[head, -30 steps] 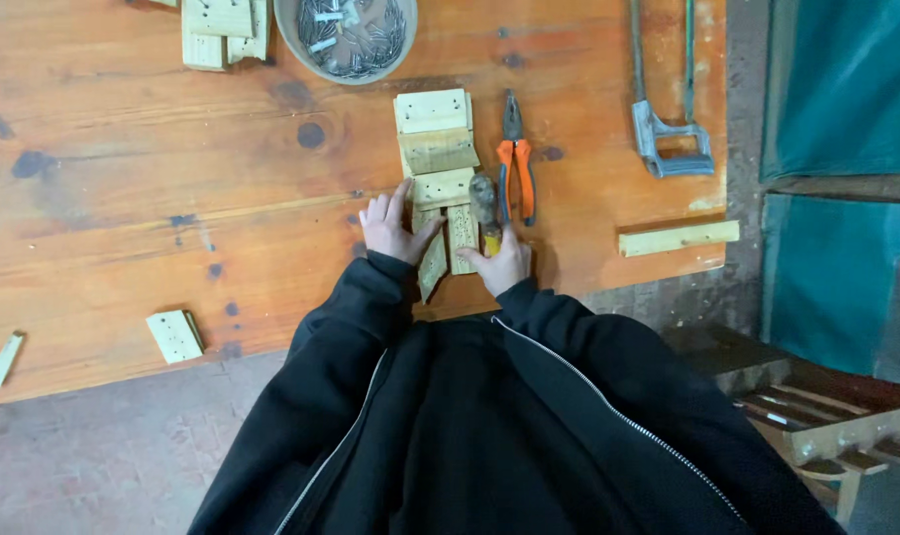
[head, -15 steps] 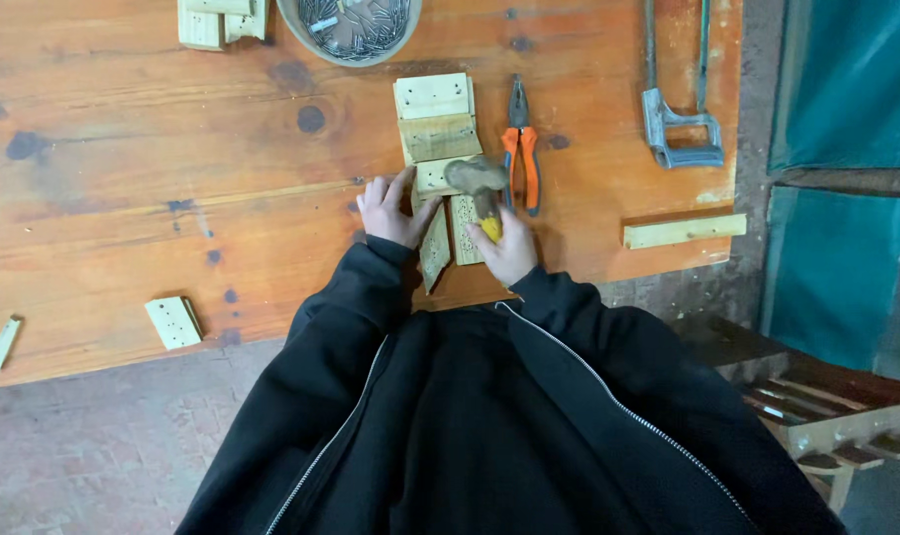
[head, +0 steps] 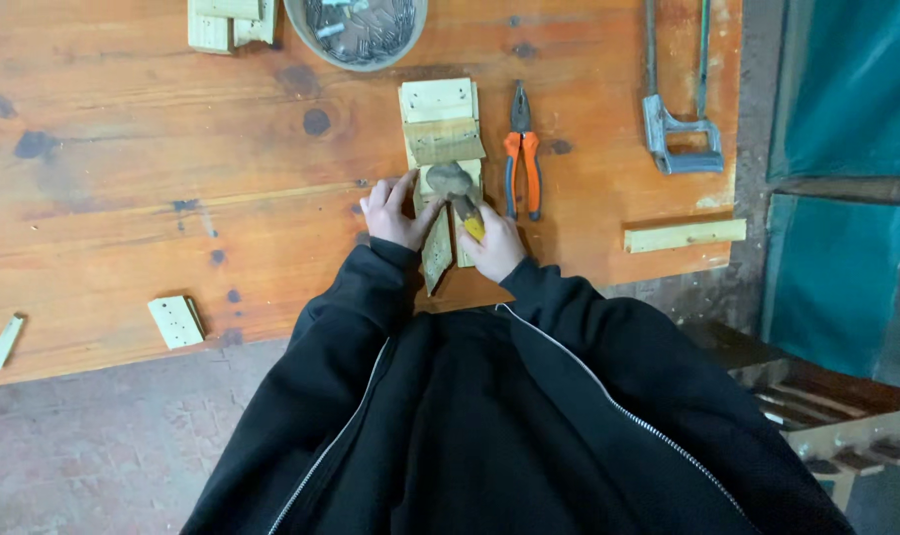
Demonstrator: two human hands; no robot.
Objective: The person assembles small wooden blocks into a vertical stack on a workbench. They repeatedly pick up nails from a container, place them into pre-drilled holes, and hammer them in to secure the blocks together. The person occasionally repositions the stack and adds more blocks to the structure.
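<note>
A small assembly of pale wooden pieces lies on the orange-brown workbench. My left hand rests on its left side, fingers pressed against the wood. In my right hand is a hammer with a yellow grip; its grey head hovers over the middle of the wooden pieces. A thin wooden strip tilts up between my two hands. Black jacket sleeves cover both arms.
Orange-handled pliers lie just right of the wood. A round bowl of nails sits at the top. A hacksaw, a loose wooden bar, wood blocks, and small offcuts are scattered around.
The hammer head has swung up from beside my right hand to above the wooden pieces. My left hand has stayed on the wood.
</note>
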